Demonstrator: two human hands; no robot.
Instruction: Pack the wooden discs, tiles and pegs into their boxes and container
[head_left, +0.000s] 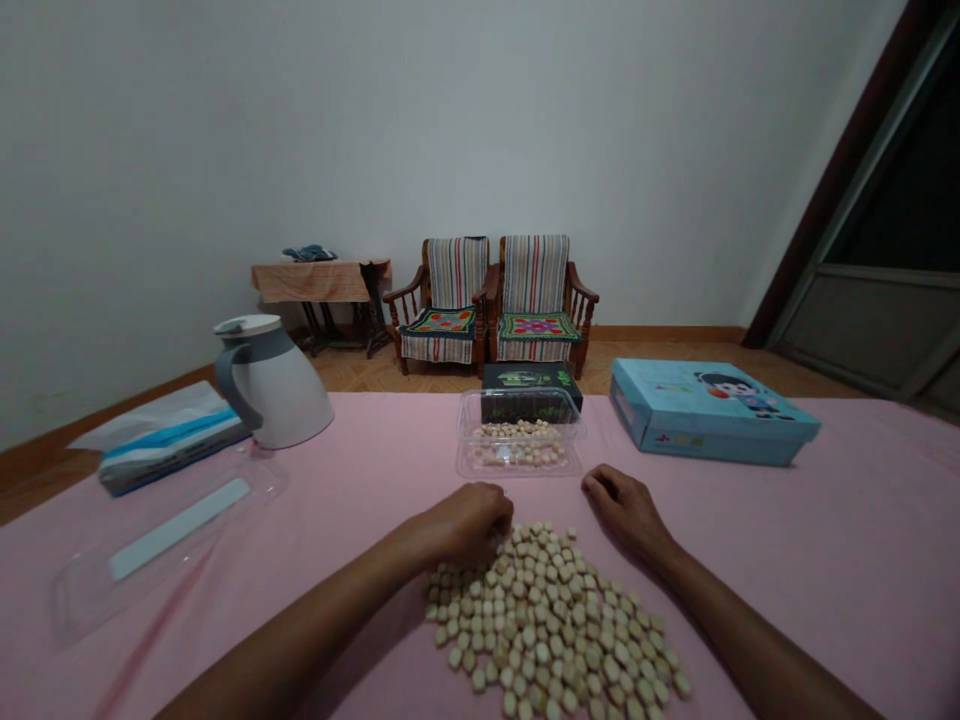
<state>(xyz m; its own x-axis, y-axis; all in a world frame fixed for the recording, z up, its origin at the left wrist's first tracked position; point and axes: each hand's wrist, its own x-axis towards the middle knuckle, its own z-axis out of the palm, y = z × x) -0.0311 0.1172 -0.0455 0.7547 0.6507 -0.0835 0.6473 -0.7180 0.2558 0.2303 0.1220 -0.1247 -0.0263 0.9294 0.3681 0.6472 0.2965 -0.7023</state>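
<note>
A wide pile of small, pale beige, rounded pieces (551, 620) lies on the pink cloth in front of me. At its far left edge, my left hand (469, 525) is closed with the fingers bent down toward the pieces; its fingertips are hidden, so what they pinch cannot be seen. My right hand (628, 512) rests on the cloth right of the pile, loosely curled, its inside hidden. Beyond both hands stands a clear plastic box (469, 460) with a layer of similar pieces (521, 440) in it.
A black box (532, 378) sits behind the clear box. To the right is a light blue box (720, 410) with a cartoon print. On the left are a white and grey jug (289, 395), a tissue pack (172, 445) and a clear lid (169, 545). Two chairs (487, 300) stand beyond the table.
</note>
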